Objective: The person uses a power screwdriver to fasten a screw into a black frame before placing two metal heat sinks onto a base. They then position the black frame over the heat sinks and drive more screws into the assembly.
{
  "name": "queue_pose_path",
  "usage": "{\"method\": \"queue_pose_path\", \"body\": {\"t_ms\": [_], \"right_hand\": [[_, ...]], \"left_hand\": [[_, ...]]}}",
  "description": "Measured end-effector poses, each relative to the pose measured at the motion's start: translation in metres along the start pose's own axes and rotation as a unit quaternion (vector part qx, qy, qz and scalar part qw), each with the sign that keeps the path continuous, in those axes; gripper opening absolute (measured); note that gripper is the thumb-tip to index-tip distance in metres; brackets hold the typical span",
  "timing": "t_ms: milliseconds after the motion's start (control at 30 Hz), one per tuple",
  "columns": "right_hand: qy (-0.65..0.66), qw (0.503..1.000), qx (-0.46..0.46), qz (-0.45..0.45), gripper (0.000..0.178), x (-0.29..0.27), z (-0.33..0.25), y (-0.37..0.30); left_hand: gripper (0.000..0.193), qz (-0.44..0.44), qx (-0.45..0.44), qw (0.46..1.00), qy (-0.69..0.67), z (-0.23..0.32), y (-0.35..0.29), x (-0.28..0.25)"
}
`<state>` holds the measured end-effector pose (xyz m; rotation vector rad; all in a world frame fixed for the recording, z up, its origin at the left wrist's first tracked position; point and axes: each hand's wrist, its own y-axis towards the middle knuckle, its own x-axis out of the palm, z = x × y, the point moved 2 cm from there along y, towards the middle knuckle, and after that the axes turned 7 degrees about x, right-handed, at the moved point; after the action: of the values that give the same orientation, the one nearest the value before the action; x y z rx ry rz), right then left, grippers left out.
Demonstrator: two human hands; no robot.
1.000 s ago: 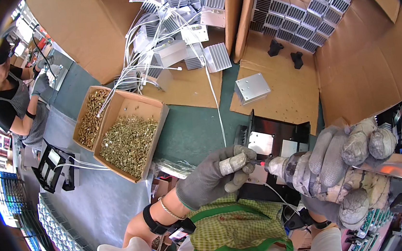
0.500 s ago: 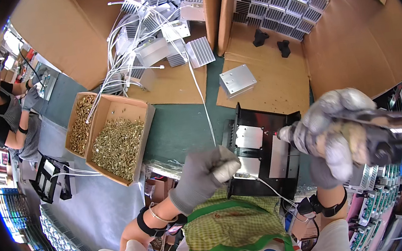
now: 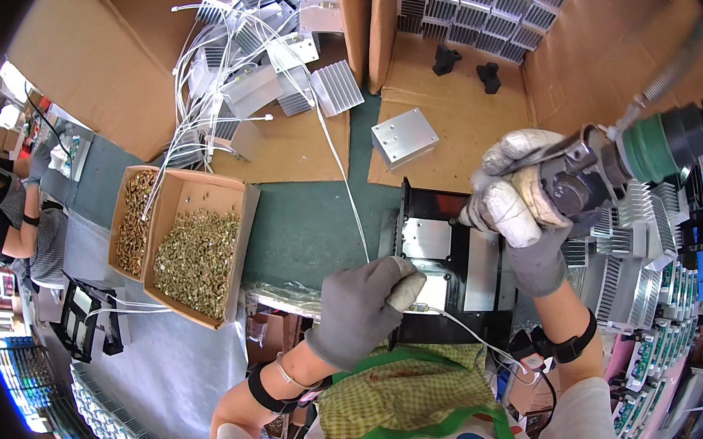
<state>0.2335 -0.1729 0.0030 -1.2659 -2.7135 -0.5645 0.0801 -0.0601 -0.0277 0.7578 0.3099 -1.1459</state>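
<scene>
My right hand (image 3: 520,212), in a grey glove with whitish, worn fingers, wraps around a power screwdriver (image 3: 657,143) with a green band, held nearly level. Its front end points left over the black housing (image 3: 456,290), which has silvery metal plates (image 3: 482,270) set in it. Whether its tip touches the housing I cannot tell. At the housing's left edge my left hand (image 3: 360,312), also gloved, is closed with its fingertips together; anything inside them is hidden. Beside it a white cable (image 3: 468,327) runs from a small connector on the housing.
Two cardboard trays of small brass-coloured screws (image 3: 195,264) stand left. Behind lie loose heat sinks (image 3: 254,89) tangled with white cables. One heat sink block (image 3: 404,136) and two black plastic pieces (image 3: 488,78) rest on cardboard. A co-worker (image 3: 8,210) works at far left.
My right hand has moved left and a little upward with the screwdriver, whose rear now tilts up to the right. My left hand stays closed by the housing's edge. The whole view has shifted slightly.
</scene>
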Motion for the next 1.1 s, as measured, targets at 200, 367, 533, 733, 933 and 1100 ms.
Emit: {"method": "queue_pose_path", "body": {"t_ms": [200,367,533,733,933,1100], "right_hand": [[0.144,0.981,0.014,-0.132,0.054,0.004,-0.003,0.013],[0.171,0.958,0.001,-0.232,0.065,-0.012,-0.052,-0.007],[0.094,0.959,0.053,-0.263,0.057,-0.026,-0.092,-0.057],[0.201,0.962,0.056,-0.177,0.053,-0.005,-0.083,-0.103],[0.221,0.959,0.037,-0.172,0.054,0.006,-0.081,-0.112],[0.219,0.96,0.032,-0.171,0.054,0.011,-0.081,-0.111]], "left_hand": [[0.015,-0.001,-0.032,0.999,-0.01,0.0,0.0,0.001],[0.015,0.003,-0.116,0.973,-0.2,0.003,-0.006,-0.015],[0.025,-0.025,-0.304,0.821,-0.482,0.014,-0.045,-0.046],[0.033,-0.212,-0.392,0.629,-0.637,0.036,-0.091,-0.004],[0.037,-0.249,-0.415,0.574,-0.661,0.031,-0.095,0.037],[0.04,-0.231,-0.409,0.562,-0.681,0.034,-0.091,0.037]]}}
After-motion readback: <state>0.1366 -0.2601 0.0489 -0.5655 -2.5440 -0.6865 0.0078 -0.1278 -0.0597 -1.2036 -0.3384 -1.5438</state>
